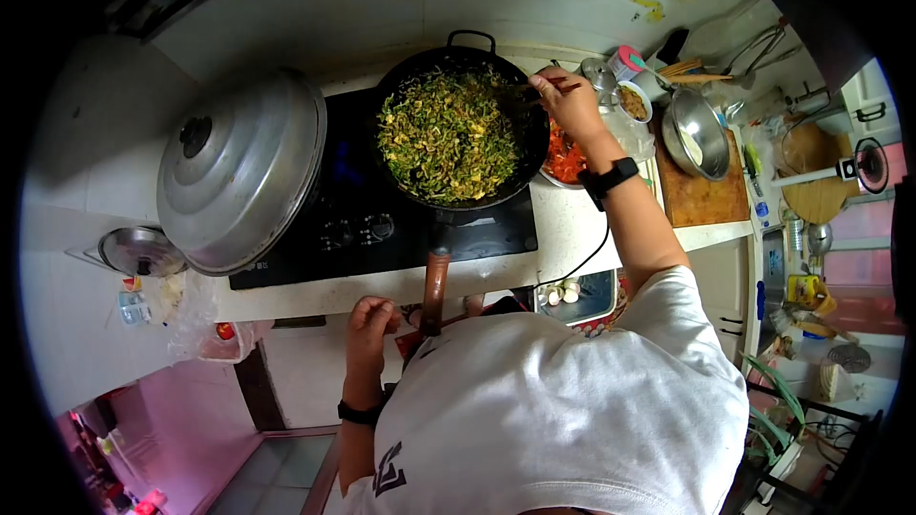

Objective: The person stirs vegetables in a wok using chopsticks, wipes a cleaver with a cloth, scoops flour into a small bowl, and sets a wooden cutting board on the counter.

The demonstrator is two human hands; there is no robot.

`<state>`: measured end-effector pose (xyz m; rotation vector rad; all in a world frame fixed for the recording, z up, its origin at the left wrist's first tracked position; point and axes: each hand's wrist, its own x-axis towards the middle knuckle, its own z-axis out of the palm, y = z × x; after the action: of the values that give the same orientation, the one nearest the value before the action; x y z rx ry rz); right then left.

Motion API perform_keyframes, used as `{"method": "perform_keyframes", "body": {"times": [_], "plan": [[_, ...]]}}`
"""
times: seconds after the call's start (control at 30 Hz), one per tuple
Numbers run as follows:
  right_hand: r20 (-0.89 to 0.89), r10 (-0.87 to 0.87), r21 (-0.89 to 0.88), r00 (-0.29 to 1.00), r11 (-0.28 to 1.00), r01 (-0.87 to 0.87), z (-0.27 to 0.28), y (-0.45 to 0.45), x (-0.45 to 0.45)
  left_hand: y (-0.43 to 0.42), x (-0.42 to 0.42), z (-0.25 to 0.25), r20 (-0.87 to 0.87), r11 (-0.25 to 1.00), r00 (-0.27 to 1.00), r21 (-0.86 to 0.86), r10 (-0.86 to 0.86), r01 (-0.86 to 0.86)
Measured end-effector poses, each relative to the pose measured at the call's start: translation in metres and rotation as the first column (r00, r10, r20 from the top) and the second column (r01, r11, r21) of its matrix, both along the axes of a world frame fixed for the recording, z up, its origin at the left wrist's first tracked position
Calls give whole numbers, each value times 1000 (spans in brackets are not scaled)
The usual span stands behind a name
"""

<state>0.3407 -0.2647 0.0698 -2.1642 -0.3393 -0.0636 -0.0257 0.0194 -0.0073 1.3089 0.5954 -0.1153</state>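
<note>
A black wok (536,160) stands on the cooktop, filled with chopped green vegetable mixed with yellow, egg-like bits (448,138). My right hand (569,103) is over the wok's right rim, closed around brown chopsticks (571,88); they reach toward the food, their tips hard to make out. Its wrist wears a black band. My left hand (374,318) hangs in front of the counter, left of the wok's wooden handle (435,284) and apart from it. Its fingers are loosely curled with nothing seen in them. Chopped red pepper (563,154) fills a bowl under my right hand.
A big domed metal lid (243,172) and a small lidded pot (143,252) are at the left. To the right stand a small bowl of brown food (633,103), a steel bowl (695,133) and a wooden board (708,198). A cable (582,262) dangles below my right wrist.
</note>
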Motion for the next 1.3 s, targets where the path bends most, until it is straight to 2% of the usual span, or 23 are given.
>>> {"method": "perform_keyframes", "body": {"times": [0.1, 0.13, 0.17, 0.23, 0.27, 0.33, 0.37, 0.43, 0.47, 0.57, 0.6, 0.63, 0.7, 0.9, 0.93, 1.03, 1.07, 1.13, 1.17, 1.23, 1.3], "plan": [[59, -100, -44, 993, 994, 102, -66, 8, 18, -6, 5, 12, 8, 999, 1000, 40, -23, 23], [89, -37, 31, 995, 999, 35, -71, 20, 10, -8, 7, 15, -1, 998, 1000, 53, -24, 24], [56, -2, 29, 998, 1000, 0, -73, 28, 4, -9, 9, 16, -11, 997, 1000, 67, -22, 23], [16, 95, 213, 995, 972, -97, -59, 35, -11, -7, 9, 16, -15, 998, 999, 54, -28, 29], [13, 96, 211, 995, 973, -96, -46, 34, -19, -8, 9, 15, -13, 999, 999, 35, -37, 37], [-132, 110, 382, 985, 923, -52, -18, 28, -33, -7, 7, 10, -24, 999, 999, 35, -40, 41], [-134, 110, 381, 985, 923, -52, -18, 23, -33, -6, 7, 8, -30, 998, 999, 40, -40, 41], [19, 42, 68, 999, 997, -43, -19, 9, -32, -6, 5, 7, -21, 999, 999, 40, -31, 32], [45, 23, -33, 999, 999, -21, -23, 5, -30, -6, 5, 7, -11, 999, 1000, 38, -23, 24], [-44, -10, -32, 999, 999, 9, -46, 14, -38, -7, 5, 5, -7, 999, 1000, 38, -21, 21], [37, -2, -14, 999, 1000, 3, -60, 22, -39, -9, 5, 7, -9, 999, 1000, 37, -23, 23], [-108, 10, 196, 994, 981, 12, -55, 35, -46, -11, 5, 9, 5, 999, 999, 42, -33, 33], [-222, 30, 301, 975, 953, 39, -50, 50, -51, -12, 6, 10, 16, 998, 999, 55, -39, 38], [-130, 194, 457, 972, 882, -115, -17, 69, -76, -13, 3, 8, -14, 999, 999, 13, -38, 38], [-150, 194, 385, 969, 915, -123, -19, 78, -80, -14, 2, 10, -21, 999, 999, 24, -31, 32], [-129, 349, 436, 928, 861, -263, -33, 110, -92, -17, 5, 11, -23, 999, 1000, 34, -22, 23], [-128, 350, 439, 928, 859, -263, -39, 113, -90, -17, 5, 11, -23, 999, 1000, 31, -18, 18], [104, 382, 256, 918, 882, -396, -56, 114, -77, -20, 6, 9, -28, 1000, 999, 22, -14, 15], [34, 343, 190, 939, 920, -343, -68, 104, -61, -21, 6, 8, -32, 1000, 999, 9, -11, 11], [37, 252, 223, 967, 941, -254, -63, 76, -39, -20, 2, 11, -20, 999, 1000, 26, -20, 20], [174, 178, 126, 969, 971, -201, -57, 48, -18, -17, -2, 12, -5, 999, 1000, 44, -10, 10]]}}
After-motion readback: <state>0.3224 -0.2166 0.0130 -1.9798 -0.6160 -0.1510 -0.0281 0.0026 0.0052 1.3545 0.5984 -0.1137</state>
